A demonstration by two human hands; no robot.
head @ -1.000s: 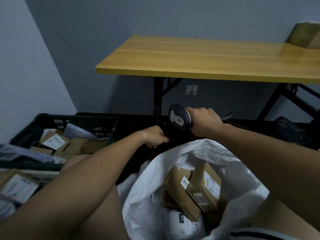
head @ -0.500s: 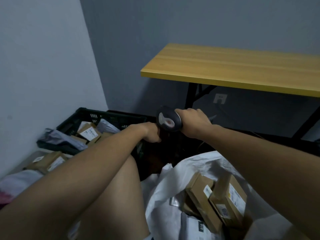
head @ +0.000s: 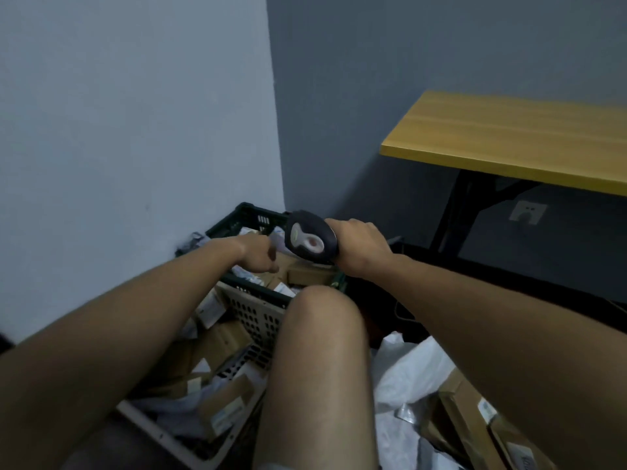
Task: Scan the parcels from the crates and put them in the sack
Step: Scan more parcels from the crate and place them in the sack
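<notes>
- The right hand (head: pixel 360 248) is gripping the scanner (head: pixel 311 239) with fingers wrapped round its handle, its head at 12 o'clock from the knee (head: pixel 322 310); I judge it is being kept aimed over the crates, ready for the next label.
- The left hand (head: pixel 259 251) is reaching over the dark crate (head: pixel 249 215) at 11 o'clock with fingers loosely curled and nothing visibly in them, probably to pick a parcel.
- The dark crate is holding brown boxes (head: pixel 310 274) and grey mailers.
- The pale crate (head: pixel 258 317), at 8 o'clock from the knee, is holding more labelled boxes and bags.
- The white sack (head: pixel 407 374) is lying open at 4 o'clock, with scanned cartons (head: pixel 475 418) already inside.
- The table (head: pixel 509 137) is standing at 2 o'clock, well apart.
</notes>
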